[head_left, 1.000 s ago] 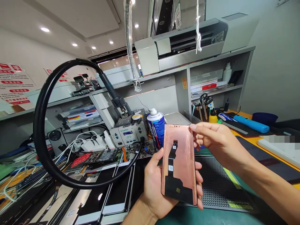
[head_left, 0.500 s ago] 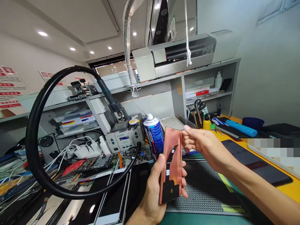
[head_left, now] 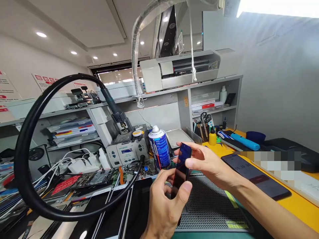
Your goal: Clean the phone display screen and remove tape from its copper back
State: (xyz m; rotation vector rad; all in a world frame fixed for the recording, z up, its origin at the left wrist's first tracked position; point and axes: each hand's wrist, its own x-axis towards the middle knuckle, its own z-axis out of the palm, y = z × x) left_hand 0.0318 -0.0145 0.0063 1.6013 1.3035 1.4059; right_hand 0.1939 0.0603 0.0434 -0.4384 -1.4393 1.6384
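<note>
A phone screen (head_left: 181, 176) is held up over the perforated grey mat (head_left: 211, 205), its dark glossy face turned partly towards me and reflecting light. My left hand (head_left: 166, 199) grips its lower part, thumb on the near side. Around the upper end, my right hand (head_left: 199, 159) is closed, with the thumb on one edge and the fingers behind. The copper-coloured back is hidden from this angle. Just behind the panel stands a blue spray can (head_left: 159, 149) with a white cap.
Several phone screens (head_left: 114, 205) lie at left, under the looped black hose (head_left: 18, 142) of a hot air station (head_left: 127, 151). A phone showing a timer (head_left: 256, 176) lies right on the yellow surface. A yellow bottle (head_left: 212, 136) and scissors (head_left: 205, 118) stand behind.
The phone screen has been turned from its copper-coloured back to its dark glossy face. My right hand has shifted from its top edge to a grip around the upper end. The view has shifted.
</note>
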